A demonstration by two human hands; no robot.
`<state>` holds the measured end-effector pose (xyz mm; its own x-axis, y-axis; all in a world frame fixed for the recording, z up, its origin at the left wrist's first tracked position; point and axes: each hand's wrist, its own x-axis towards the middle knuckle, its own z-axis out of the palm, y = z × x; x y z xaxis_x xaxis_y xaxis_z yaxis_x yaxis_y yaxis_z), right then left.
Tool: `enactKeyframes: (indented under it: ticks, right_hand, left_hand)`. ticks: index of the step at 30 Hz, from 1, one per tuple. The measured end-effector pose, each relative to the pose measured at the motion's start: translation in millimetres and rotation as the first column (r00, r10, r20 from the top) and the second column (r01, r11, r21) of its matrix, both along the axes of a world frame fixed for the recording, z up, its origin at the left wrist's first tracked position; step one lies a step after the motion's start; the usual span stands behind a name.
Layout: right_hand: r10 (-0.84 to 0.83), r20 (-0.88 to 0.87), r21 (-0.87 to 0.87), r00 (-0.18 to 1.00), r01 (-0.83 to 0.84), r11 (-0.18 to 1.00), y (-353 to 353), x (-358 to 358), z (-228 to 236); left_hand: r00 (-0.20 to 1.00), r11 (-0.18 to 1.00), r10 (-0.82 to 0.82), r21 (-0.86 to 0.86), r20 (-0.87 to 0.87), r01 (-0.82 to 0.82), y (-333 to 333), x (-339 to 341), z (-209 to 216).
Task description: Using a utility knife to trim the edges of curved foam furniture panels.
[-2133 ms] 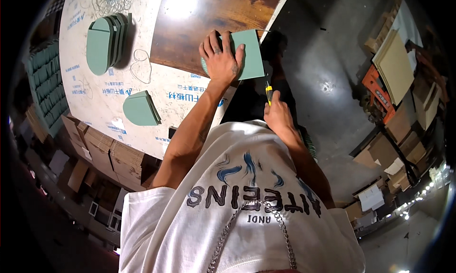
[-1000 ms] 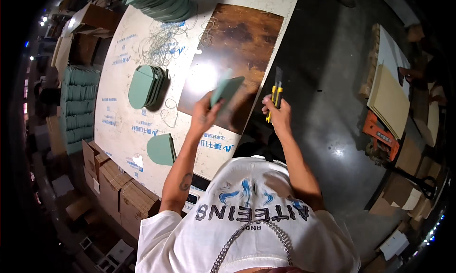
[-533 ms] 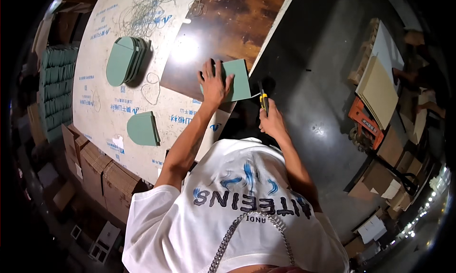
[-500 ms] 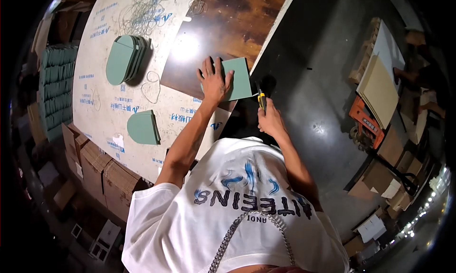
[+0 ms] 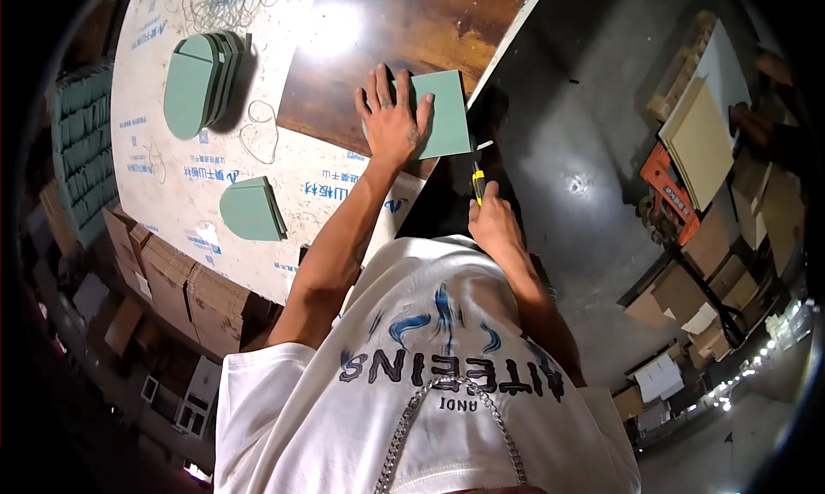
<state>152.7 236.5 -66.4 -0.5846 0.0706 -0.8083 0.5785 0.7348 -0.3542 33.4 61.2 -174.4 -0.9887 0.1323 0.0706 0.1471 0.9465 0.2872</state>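
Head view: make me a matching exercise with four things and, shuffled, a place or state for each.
1. Left hand
2. Right hand
3. Brown board
4. Larger green stack

A. Partly under the green piece
B. Gripping a yellow-black cutter
C. Left of the brown board
D. Spread on the green piece

Pairs: 1-D; 2-B; 3-A; 4-C

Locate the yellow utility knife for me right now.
In the head view, the yellow utility knife is right of centre, gripped in the right hand, just below the lower right corner of the green piece under the left hand.
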Motion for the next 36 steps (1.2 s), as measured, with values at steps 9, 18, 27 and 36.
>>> enactKeyframes:
  ticks: [9,18,27,36]
  right_hand:
    - [0.036,-0.208,0.059,0.977,-0.024,0.998,-13.6,13.6,-39.7]
    - [-0.852,0.209,-0.605,0.481,0.748,0.274,7.8,18.2,-123.4]
    - [-0.814,-0.069,-0.748,0.577,0.510,0.425,-19.8,-40.2,-47.7]
    - [-0.307,-0.866,-0.428,0.396,-0.267,0.863,1.1,-114.4,6.8]
  left_hand:
    - [1.000,1.000,0.001,0.023,0.015,-0.001,-7.0,-0.6,2.5]
    - [1.000,0.999,0.020,0.035,-0.016,-0.019,-0.4,3.0,0.5]
    - [0.965,0.925,0.256,0.272,0.062,-0.263,2.2,-5.8,28.9]
    - [0.909,-0.213,0.118,0.904,0.401,-0.371,-43.5,-22.5,81.6]
